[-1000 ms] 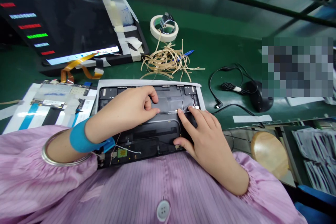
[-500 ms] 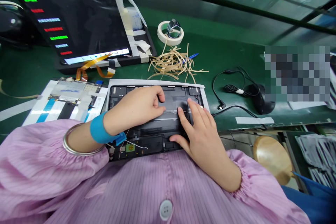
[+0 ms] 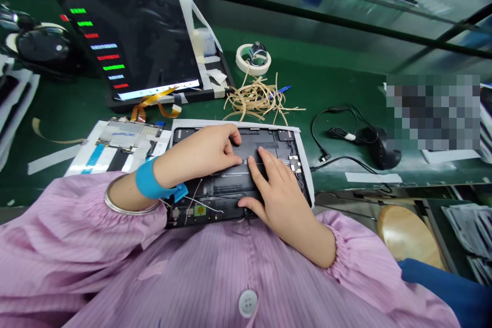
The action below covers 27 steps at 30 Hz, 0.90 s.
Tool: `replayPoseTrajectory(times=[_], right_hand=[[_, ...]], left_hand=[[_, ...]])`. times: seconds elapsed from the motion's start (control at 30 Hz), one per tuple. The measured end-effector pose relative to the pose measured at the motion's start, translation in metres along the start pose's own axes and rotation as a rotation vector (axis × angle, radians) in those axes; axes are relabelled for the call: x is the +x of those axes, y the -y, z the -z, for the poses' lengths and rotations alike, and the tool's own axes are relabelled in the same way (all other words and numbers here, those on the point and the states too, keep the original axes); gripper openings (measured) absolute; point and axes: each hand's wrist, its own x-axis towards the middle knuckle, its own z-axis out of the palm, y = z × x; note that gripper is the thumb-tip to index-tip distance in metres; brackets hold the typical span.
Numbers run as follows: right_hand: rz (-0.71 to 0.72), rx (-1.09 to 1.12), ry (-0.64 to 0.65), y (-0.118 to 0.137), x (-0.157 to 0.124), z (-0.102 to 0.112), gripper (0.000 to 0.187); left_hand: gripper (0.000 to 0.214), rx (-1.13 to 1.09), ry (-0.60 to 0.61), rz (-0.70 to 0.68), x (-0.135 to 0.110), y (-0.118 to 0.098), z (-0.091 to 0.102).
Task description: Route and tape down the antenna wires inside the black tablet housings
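Observation:
A black device casing (image 3: 230, 184) with its inside exposed lies in front of me, its long side against my clothing. Over its upper middle is my left hand (image 3: 219, 146), fingers curled and fingertips drawn together low on the inner surface; what they pinch, if anything, is hidden. My right hand (image 3: 274, 182) rests on the casing's right half, fingers spread and flat, thumb apart. A blue wrist strap (image 3: 149, 179) circles my left wrist. Thin wires and a small green circuit board (image 3: 200, 210) show at the casing's lower left.
Left of the casing, a white sheet (image 3: 79, 159) bears a circuit board (image 3: 128, 134) with orange ribbon cables (image 3: 140, 110). A lit screen (image 3: 126, 31) stands behind. Farther back are a tape roll (image 3: 246, 66) and tangled tan strips (image 3: 253, 97). A mouse (image 3: 386, 148) and cables lie to the right.
My right hand has slid left across the casing towards my left hand, uncovering more of the casing's right edge. My left hand keeps its curled shape. The camera view has shifted slightly.

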Motion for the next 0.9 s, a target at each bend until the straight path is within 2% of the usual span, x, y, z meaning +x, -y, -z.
replayPoseTrajectory(times=[0.2,0.33,0.43,0.73,0.9], right_hand=[[-0.003,0.003,-0.025,-0.002,-0.003,-0.002,0.07],[-0.005,-0.004,-0.023,-0.001,-0.003,-0.002,0.066],[-0.009,-0.014,-0.005,0.0,-0.002,0.0,0.063],[0.005,-0.077,0.029,0.001,0.001,0.001,0.059],[0.017,-0.093,0.032,0.003,0.005,0.003,0.066]], left_hand=[[0.027,0.14,-0.075,0.018,-0.012,-0.003,0.011],[0.026,0.053,0.014,-0.003,-0.013,0.006,0.016],[0.022,0.025,0.045,-0.004,-0.012,0.012,0.016],[0.019,0.096,-0.003,0.034,-0.014,0.011,0.013],[0.02,0.117,-0.019,0.034,-0.014,0.011,0.012]])
